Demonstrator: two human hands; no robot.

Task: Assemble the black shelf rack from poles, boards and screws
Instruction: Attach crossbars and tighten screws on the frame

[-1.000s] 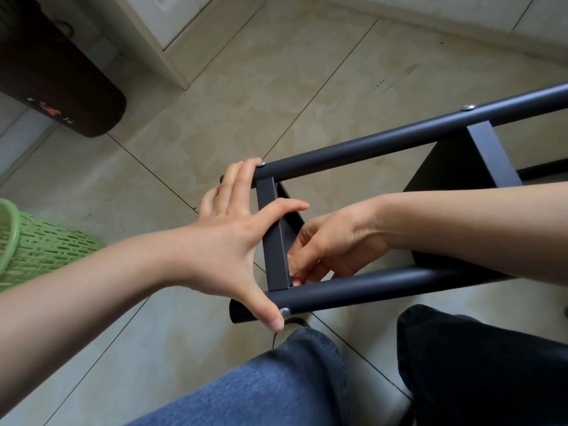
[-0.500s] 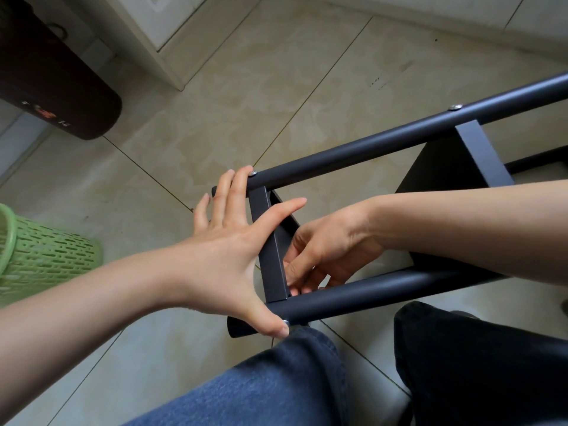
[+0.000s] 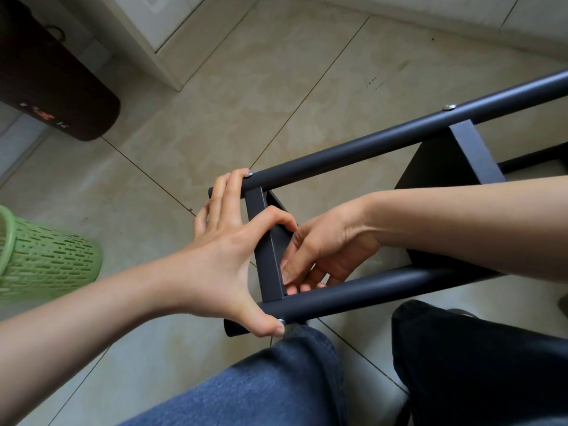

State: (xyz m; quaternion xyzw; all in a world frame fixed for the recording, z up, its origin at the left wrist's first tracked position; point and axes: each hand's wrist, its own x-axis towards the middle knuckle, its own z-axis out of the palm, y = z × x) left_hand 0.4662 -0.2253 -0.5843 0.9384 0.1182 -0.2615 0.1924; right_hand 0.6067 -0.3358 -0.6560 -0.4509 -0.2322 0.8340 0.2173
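The person is sitting over the half-built rack, which is lying on its side on the tiled floor (image 3: 276,87) just before the knees. The left hand (image 3: 227,256) is spanning the end board (image 3: 269,253): fingers spread against the far pole (image 3: 399,142), index curling over the board edge, thumb pressing beside the screw (image 3: 281,321) on the near pole (image 3: 353,293). The right hand (image 3: 319,253) is reaching inside, fingertips curled at the corner; whether they are pinching something I cannot tell. I think this end joint is being fixed. Next, it probably needs tightening while the board is kept square.
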